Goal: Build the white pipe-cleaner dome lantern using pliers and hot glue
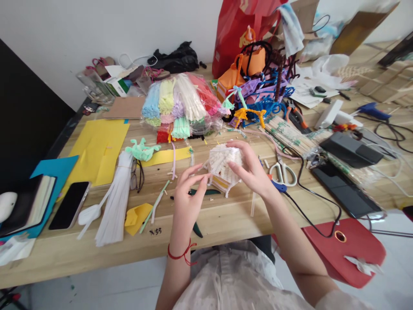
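The white piece sits at the near middle of the desk, with a yellow part showing low on its near side. The right hand grasps it, fingers over the top and thumb on the front. The left hand is just left of it, thumb and forefinger brought together at its edge; whether they pinch anything, I cannot tell.

Close on the right lie the scissors and a blue tool with a black cable running right. On the left are a green strip, a folded yellow scrap, white stems, glasses and a phone. Farther left, yellow paper is spread out. A clear bag of coloured stems lies beyond the piece, with a tangle of bright stem work right of it. A red bag stands behind that, and orange-handled pliers lie to the right.

The left hand covers part of a green tool, and the right wrist partly hides the blue tool. The red bag is cut off at the top, the white mouse at the left.

The desk is pale wood, littered with small offcuts, against a white wall; a red purse is below its near right edge, above pale floor.
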The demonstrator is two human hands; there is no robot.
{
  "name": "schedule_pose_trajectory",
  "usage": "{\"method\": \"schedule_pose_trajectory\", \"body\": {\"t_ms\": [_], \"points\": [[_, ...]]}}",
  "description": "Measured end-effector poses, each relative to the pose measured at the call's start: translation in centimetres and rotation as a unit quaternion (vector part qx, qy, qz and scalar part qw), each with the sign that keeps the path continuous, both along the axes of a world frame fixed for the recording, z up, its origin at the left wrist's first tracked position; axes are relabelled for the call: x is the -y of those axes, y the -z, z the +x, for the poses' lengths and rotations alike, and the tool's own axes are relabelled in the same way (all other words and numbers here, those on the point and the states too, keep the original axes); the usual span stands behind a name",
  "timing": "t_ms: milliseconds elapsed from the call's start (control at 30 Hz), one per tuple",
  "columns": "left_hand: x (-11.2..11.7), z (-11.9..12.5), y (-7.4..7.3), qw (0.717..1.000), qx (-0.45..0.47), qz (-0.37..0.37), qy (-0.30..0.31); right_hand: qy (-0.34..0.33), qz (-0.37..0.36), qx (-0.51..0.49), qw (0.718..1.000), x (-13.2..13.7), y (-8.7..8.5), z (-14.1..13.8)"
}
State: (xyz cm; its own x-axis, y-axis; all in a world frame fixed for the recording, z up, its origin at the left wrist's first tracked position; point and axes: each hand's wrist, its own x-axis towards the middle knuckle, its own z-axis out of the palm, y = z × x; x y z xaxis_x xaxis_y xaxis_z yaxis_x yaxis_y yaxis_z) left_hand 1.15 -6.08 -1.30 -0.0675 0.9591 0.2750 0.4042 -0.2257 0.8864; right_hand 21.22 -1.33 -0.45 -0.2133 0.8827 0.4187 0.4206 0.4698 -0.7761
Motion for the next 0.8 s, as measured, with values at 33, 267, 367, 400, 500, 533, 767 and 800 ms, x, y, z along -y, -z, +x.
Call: {"method": "schedule_pose_trajectory", "body": {"t_ms": [33,267,367,400,500,533,767,800], "points": [[0.0,-0.1,0.1,1.0,0.003,0.0,-0.001,-0.002,0.009,0.002,1.0,-0.1,0.1,0.0],[0.2,-0.5,0.6,1.0,0.018,-0.013,0.008,-0.044,0.06,-0.015,0.997,-1.6,0.3,-0.5],[0.3,-0.3,0.9,0.999,0.022,-0.025,0.017,-0.083,0.068,-0.027,0.994,-2.5,0.4,-0.6],[0.4,-0.2,1.1,0.999,0.02,-0.025,0.017,-0.101,0.066,-0.03,0.992,-2.8,0.3,-0.6],[0.5,-0.1,1.5,1.0,0.013,-0.021,0.018,-0.136,0.067,-0.02,0.988,-3.4,0.2,-0.5],[0.6,-0.2,1.6,1.0,0.011,-0.02,0.02,-0.13,0.074,-0.014,0.989,-3.4,0.2,-0.3],[1.8,-2.5,2.9,0.999,0.003,-0.037,0.015,0.148,0.091,-0.093,0.98,-1.3,0.8,2.5],[2.0,-2.9,3.1,0.999,0.004,-0.041,0.01,0.172,0.073,-0.115,0.976,-0.6,1.1,3.1]]}}
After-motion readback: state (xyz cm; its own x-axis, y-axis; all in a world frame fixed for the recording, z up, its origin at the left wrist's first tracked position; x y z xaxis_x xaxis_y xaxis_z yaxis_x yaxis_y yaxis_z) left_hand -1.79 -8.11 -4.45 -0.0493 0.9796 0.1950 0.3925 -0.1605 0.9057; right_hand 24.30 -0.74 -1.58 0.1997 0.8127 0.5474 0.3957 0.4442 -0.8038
